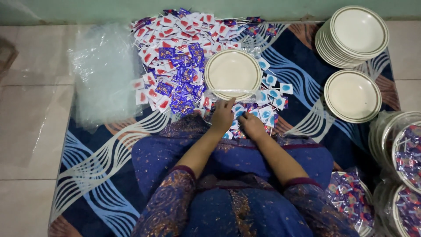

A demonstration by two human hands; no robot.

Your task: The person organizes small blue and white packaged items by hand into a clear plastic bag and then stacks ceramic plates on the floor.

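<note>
My left hand rests on small wrapped sweets just below a cream plate with a dark rim, fingers pointing at the plate's near edge. My right hand lies palm down beside it on blue-and-white packets. Whether either hand grips a packet is hidden by the fingers. A big heap of red-white and purple wrapped sweets spreads left of and behind the plate. All of it sits on a blue patterned mat.
A tall stack of cream plates and a lower one stand at the right. Plates filled with sweets and wrapped in clear film pile at the right edge. Clear plastic bags lie at the left, on the tiled floor.
</note>
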